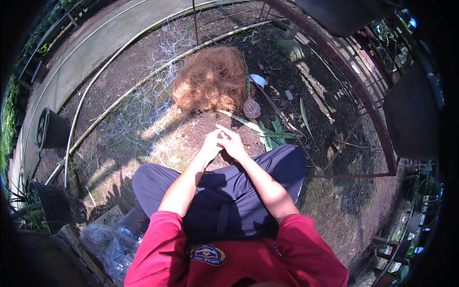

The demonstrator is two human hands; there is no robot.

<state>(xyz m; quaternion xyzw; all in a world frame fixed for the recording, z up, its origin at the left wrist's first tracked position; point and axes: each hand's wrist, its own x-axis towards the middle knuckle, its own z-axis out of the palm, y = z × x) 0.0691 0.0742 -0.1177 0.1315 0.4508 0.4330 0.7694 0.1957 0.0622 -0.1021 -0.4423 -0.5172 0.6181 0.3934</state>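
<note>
a heap of brown, coir-like fibre (209, 79) is set on the soil (334, 205) just beyond the hands, partly lit by the sun. near its lower right corner a round ball bound with pale string (252, 109) is seen. the left hand (212, 144) and the right hand (233, 144) are brought together above the lap, near the heap but apart from it. the fingertips are met at the middle, and one finger of the right hand is stretched out toward the upper left. the other fingers are bent; whether anything is pinched between them cannot be made out, though a small dark reddish patch is shown there.

around the ball, long green leaves (275, 137) are strewn, and a white rounded object (257, 80) of unclear kind is placed farther back. on the left, the ground is covered by tangled white and blue string (155, 112), crossed by a long pale pole (119, 99). dark trousers (158, 179) are worn on the crossed legs, and a red shirt (229, 268) above. farther out, a dark pot (56, 130) is stood at the left, clear plastic sheeting (110, 251) is bunched at the lower left, and the right side is spanned by a rusty metal frame (366, 91).
</note>
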